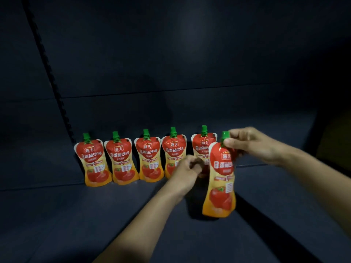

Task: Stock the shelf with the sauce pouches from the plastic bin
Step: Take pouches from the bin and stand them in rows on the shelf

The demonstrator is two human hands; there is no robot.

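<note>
Pouches of tomato sauce [150,160], five in a row, are stood upright on the dark shelf [57,215], right of a slotted post [49,73]. The left hand [187,168] is seen before the fourth and fifth, fingers curled, nothing visible inside. A sixth pouch [221,183] is hung by its green cap [225,135], pinched by the right hand [252,145]. It is judged soft and slippery; the stiff neck is the best hold. The fifth pouch just behind could be knocked.
</note>
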